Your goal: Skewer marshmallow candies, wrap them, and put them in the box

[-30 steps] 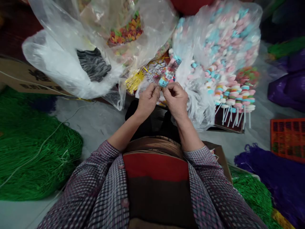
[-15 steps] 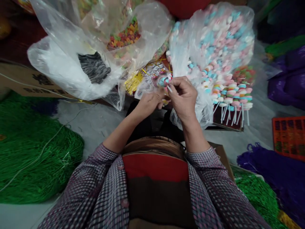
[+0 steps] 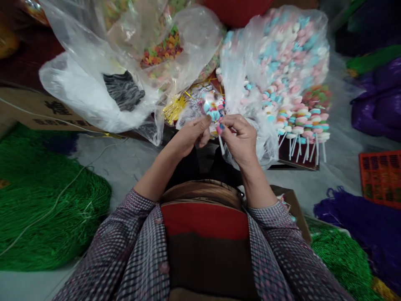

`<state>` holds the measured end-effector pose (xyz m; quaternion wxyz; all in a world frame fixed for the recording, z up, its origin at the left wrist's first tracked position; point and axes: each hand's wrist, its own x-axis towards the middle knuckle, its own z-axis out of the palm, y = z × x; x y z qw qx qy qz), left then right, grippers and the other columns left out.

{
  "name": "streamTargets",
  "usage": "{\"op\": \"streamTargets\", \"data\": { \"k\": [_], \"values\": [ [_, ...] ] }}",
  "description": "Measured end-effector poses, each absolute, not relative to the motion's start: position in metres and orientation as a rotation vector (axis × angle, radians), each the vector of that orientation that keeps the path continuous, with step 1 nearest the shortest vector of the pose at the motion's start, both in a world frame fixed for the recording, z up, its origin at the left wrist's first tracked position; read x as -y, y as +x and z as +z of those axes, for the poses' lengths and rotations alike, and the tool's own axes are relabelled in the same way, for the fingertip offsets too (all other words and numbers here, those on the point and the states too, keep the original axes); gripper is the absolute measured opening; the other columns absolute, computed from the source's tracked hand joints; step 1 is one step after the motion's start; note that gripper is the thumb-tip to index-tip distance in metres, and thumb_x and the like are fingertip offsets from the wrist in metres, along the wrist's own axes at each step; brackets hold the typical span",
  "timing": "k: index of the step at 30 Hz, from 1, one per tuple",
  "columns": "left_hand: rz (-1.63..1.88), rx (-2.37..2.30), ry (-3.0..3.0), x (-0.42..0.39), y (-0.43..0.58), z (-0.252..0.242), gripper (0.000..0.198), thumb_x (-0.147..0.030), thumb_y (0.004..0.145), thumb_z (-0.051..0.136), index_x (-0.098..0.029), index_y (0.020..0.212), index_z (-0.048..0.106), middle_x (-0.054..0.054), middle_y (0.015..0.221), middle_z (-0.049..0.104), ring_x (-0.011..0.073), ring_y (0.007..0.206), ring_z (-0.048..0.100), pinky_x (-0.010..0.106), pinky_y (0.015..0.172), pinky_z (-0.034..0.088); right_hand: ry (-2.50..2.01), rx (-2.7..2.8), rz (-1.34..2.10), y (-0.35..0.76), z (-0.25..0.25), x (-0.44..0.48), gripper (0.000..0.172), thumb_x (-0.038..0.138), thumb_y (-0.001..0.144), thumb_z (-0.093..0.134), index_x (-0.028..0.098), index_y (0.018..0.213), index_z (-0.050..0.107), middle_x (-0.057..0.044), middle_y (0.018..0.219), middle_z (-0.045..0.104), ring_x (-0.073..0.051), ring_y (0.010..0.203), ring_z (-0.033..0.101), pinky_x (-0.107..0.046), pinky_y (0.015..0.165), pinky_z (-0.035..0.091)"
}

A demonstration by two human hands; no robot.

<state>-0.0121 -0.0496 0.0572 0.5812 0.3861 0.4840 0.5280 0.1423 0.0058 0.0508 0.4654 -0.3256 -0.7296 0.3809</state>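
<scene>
Both my hands meet in front of my chest. My left hand is closed in a pinch on a wrapped candy stick with blue and pink sweets and a white stick pointing down. My right hand is also closed, gripping the same candy stick from the right side. Just beyond lies a heap of small printed wrappers and a bundle of gold twist ties.
A clear bag of pink and blue sweets and a row of finished candy sticks lie at right. Clear bags with coloured ring sweets sit at upper left. Green cord piles, purple cord and an orange crate surround me.
The candy stick was upright and long above my hands, then got drawn down and turned; now its white stick points down between my hands, which sit slightly lower.
</scene>
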Motion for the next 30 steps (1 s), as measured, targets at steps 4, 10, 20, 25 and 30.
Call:
{"op": "streamTargets", "data": {
  "k": [4, 10, 20, 25, 30],
  "values": [
    [1.284, -0.992, 0.865, 0.054, 0.001, 0.068, 0.009, -0.024, 0.078, 0.077, -0.021, 0.084, 0.072, -0.006, 0.061, 0.057, 0.0039, 0.046, 0.038, 0.017, 0.048, 0.034, -0.803, 1.681, 1.170, 0.168, 0.047, 0.002, 0.023, 0.044, 0.085, 0.077, 0.023, 0.076, 0.072, -0.002, 0.093, 0.074, -0.019, 0.095, 0.070, -0.040, 0.094, 0.056],
    [0.820, -0.921, 1.502, 0.063, 0.034, 0.072, 0.030, -0.005, 0.072, 0.064, -0.027, 0.082, 0.081, -0.003, 0.078, 0.075, 0.0103, 0.069, 0.062, 0.020, 0.070, 0.047, -0.928, 1.662, 1.561, 0.243, 0.043, 0.024, 0.030, 0.052, 0.081, 0.079, 0.023, 0.081, 0.071, -0.004, 0.097, 0.078, -0.021, 0.092, 0.073, -0.038, 0.087, 0.058],
    [0.963, -1.811, 1.709, 0.007, -0.029, 0.031, 0.020, -0.019, 0.088, 0.057, -0.023, 0.084, 0.076, 0.007, 0.091, 0.075, 0.0235, 0.096, 0.065, 0.037, 0.097, 0.047, -1.992, 1.712, 1.270, 0.471, -0.024, 0.101, 0.032, 0.059, 0.072, 0.073, 0.028, 0.064, 0.068, -0.004, 0.061, 0.066, -0.026, 0.055, 0.061, -0.039, 0.050, 0.049],
    [0.894, -2.005, 1.781, -0.049, -0.050, 0.012, 0.022, -0.024, 0.094, 0.055, -0.021, 0.080, 0.072, 0.011, 0.095, 0.072, 0.0279, 0.110, 0.062, 0.044, 0.110, 0.040, -2.454, 1.815, 0.854, 0.527, -0.071, 0.143, 0.019, 0.045, 0.063, 0.061, 0.035, 0.047, 0.058, -0.010, 0.049, 0.062, -0.032, 0.044, 0.060, -0.046, 0.045, 0.046],
    [0.720, -2.104, 1.833, -0.087, -0.031, 0.008, 0.019, -0.028, 0.094, 0.059, -0.016, 0.097, 0.074, 0.019, 0.121, 0.069, 0.0379, 0.127, 0.055, 0.053, 0.114, 0.036, -2.481, 1.836, 0.606, 0.518, -0.088, 0.154, 0.018, 0.049, 0.057, 0.051, 0.032, 0.052, 0.049, -0.006, 0.045, 0.057, -0.031, 0.041, 0.059, -0.046, 0.044, 0.048]
  ]
}}
